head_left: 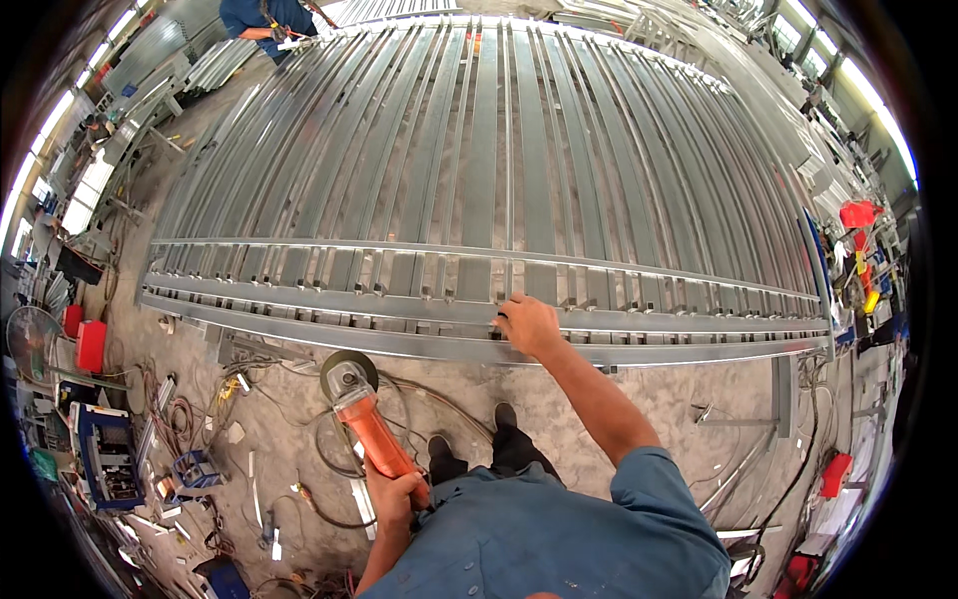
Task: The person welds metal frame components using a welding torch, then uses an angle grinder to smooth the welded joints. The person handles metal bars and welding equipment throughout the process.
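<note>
The frame [481, 160] lies before the person [544, 529]. The grinder [377, 434] is left of the shoes [506, 413], the fan [33, 339] farther left.

the air above the metal slats [483, 150] is open — but near crossbars [699, 322] cross their gaps.

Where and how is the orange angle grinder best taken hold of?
Likely by the rear of the angle grinder, from the near end, where the left hand holds it: the long orange housing points its tail that way, and the disc sits at the far end, clear of that grip.
</note>
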Tool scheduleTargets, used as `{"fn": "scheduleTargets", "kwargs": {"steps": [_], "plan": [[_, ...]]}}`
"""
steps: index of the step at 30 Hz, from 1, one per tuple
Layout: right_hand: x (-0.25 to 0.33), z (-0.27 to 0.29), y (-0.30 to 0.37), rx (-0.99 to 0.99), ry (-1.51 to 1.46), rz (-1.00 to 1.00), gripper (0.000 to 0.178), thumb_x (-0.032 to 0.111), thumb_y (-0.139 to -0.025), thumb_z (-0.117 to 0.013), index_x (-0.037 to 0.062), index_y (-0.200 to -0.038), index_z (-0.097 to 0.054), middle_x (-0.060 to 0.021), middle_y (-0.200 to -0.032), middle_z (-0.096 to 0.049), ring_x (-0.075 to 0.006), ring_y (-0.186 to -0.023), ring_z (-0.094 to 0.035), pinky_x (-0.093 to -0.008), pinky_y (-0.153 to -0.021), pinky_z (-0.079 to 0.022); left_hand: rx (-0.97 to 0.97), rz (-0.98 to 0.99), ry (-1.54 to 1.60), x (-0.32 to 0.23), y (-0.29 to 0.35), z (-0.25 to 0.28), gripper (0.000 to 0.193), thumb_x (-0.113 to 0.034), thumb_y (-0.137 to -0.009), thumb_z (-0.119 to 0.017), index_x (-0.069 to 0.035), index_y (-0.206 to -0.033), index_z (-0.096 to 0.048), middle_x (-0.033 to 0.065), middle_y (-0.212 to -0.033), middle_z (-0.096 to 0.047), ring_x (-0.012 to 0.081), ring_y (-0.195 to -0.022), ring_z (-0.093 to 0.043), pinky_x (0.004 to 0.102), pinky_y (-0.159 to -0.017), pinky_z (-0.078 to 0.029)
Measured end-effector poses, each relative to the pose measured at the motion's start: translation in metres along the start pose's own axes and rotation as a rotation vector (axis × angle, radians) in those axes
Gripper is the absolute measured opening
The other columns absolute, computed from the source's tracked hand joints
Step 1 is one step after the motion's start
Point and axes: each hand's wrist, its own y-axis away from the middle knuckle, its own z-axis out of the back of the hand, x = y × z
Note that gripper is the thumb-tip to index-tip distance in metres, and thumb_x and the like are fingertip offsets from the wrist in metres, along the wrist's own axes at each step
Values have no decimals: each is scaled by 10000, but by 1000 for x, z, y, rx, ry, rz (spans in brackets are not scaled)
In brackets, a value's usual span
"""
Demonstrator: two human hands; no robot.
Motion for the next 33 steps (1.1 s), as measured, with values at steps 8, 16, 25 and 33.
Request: {"fn": "scheduleTargets", "kwargs": {"steps": [8, 16, 25, 33], "plan": [[-60, -39, -83, 94, 26, -462, 406, 471, -953, -668, 91, -1023, -794, -141, -1082, -746, -380, -1003, -696, -533, -821, -544, -4, 25, -93, 2, -29, 15, 847, 69, -654, -688, 12, -1438, -373, 132, -960, -631, 246, -767, -689, 378, -631, -603], [-21, 63, 6, -101, -256, -270, 357, 378, -903, -729, 25, -948, -758, -173, -887, -735, -376, -856, -702, -467, -757, -534, 34, 53, -159, -10, -37, 25, 919, 63, -640, -715, 4, -1489, -369, 115, -1012, -631, 231, -815, -693, 369, -728, -601], [-44, 54, 216, 44, -28, -624, 350, 341, -827, -796, 41, -1006, -774, -149, -879, -749, -293, -812, -732, -424, -731, -561, 274, 35, -203, -25, -70, 32, 923, 42, -639, -724, -1, -1493, -375, 110, -997, -629, 219, -791, -683, 361, -711, -594], [55, 67, 254, -350, -1449, -673, 470, 20, -956, -616, 28, -1426, -608, -141, -1414, -667, -260, -1056, -736, -356, -829, -605, 495, 81, -305, -47, -65, 15, 921, 62, -644, -733, -36, -1494, -390, 97, -946, -637, 204, -787, -675, 355, -695, -583]]}}
